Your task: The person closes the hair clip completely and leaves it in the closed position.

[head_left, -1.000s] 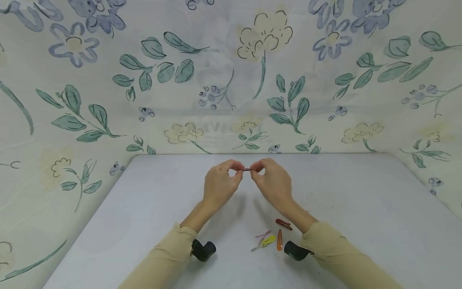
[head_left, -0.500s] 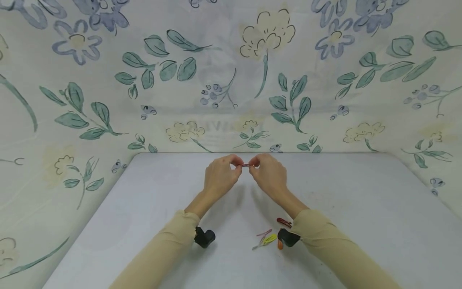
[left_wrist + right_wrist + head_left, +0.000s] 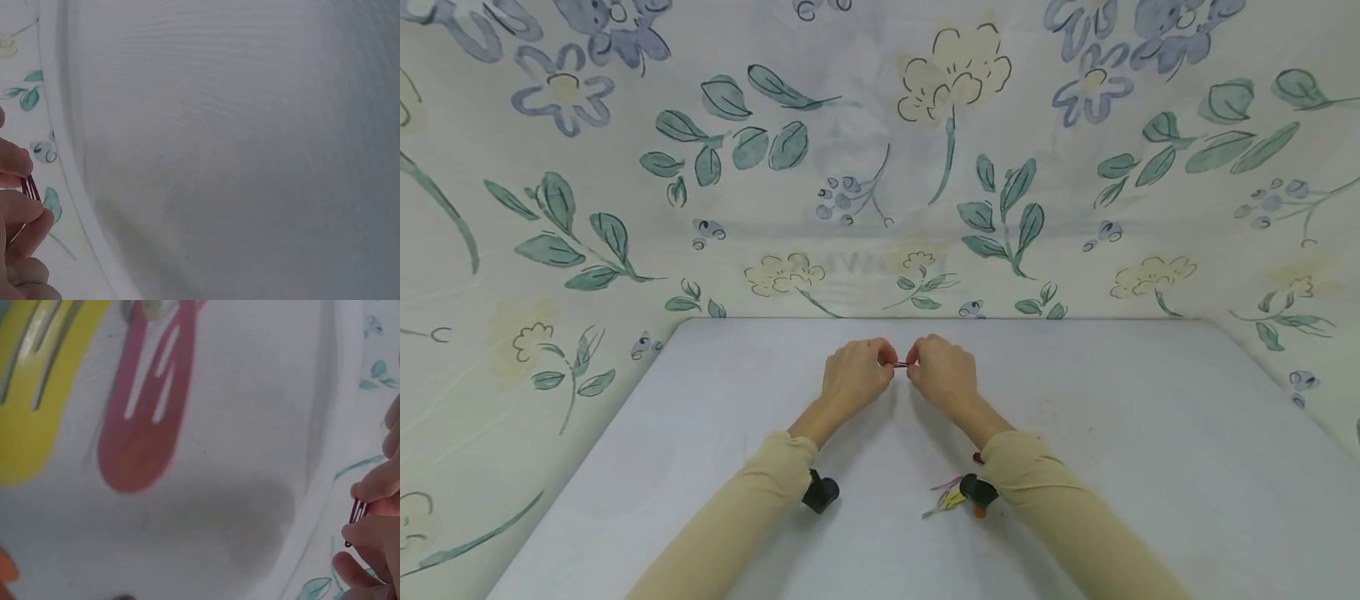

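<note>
Fingers (image 3: 887,348) of the left hand (image 3: 855,373) and right hand (image 3: 946,373) pinch a small red hair clip (image 3: 358,512); one slack pinch could drop it to the desk (image 3: 700,417) below them.

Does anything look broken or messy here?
Nothing looks broken or spilled. The left hand and right hand pinch a thin red clip, too small to check closely. What looks jumbled is the yellow clip and pink clip lying close together, with the orange clip peeking past the right wrist camera.

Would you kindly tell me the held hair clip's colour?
The held hair clip is dark red, shown best in the right wrist view.
</note>
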`<act>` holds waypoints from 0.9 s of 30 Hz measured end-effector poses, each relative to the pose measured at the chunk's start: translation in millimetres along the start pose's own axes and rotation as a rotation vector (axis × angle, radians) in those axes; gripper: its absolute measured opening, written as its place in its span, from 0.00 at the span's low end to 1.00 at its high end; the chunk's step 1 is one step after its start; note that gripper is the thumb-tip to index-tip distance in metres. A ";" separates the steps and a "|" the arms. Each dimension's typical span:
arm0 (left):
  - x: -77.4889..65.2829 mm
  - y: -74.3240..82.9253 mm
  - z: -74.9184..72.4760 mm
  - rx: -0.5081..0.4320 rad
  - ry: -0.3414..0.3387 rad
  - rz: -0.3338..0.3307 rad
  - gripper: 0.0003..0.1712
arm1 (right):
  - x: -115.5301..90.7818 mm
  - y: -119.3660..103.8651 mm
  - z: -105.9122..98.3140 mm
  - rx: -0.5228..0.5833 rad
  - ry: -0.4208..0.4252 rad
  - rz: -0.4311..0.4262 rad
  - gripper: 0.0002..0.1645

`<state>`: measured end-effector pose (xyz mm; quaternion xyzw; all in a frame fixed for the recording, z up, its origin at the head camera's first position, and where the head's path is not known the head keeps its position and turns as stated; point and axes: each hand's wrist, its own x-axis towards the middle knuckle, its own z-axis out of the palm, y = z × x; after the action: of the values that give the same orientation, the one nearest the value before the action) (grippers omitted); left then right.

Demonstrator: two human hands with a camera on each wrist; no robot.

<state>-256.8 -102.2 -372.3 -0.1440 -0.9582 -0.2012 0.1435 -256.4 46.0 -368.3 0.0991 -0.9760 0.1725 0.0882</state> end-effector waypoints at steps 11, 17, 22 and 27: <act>-3.7 -8.9 13.9 -0.009 -0.116 -0.023 0.03 | 3.1 -1.4 13.8 -0.045 -0.120 0.023 0.02; -4.7 -9.0 14.8 -0.017 -0.161 -0.037 0.03 | 2.0 -2.9 13.8 -0.045 -0.140 0.029 0.03; -5.6 -8.4 13.1 -0.007 -0.179 -0.031 0.02 | 2.0 -4.1 15.0 -0.042 -0.158 0.035 0.03; -5.6 -6.5 10.4 0.003 -0.178 -0.030 0.01 | 2.3 -4.9 16.6 -0.056 -0.149 0.024 0.03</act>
<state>-256.1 -104.7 -385.5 -0.1467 -0.9695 -0.1884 0.0551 -259.8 35.2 -381.6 0.0975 -0.9854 0.1385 0.0157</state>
